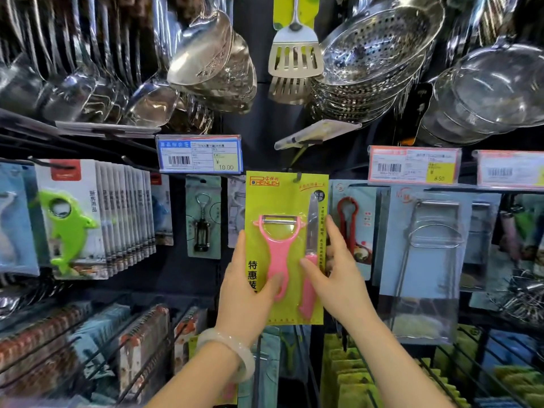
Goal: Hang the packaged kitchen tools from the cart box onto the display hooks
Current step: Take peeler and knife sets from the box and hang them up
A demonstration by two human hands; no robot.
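Green peeler-and-knife pack (pixel 287 248) between both hands — left hand (pixel 247 293), right hand (pixel 335 272) each pinching an edge.

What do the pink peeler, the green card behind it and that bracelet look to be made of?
Pink peeler: glossy moulded plastic, with a shiny, probably steel, blade. Green card: printed cardboard, seemingly under clear film. Bracelet: pale, translucent and polished, perhaps jade or glass.

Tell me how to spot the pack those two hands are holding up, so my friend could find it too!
Look below the shiny steel strainers, under the blue price tag reading 10.00. The yellow-green pack sits there at a display hook, gripped by the left hand and right hand. Only it holds a pink peeler beside a pink-handled knife; neighbouring cards are pale blue.
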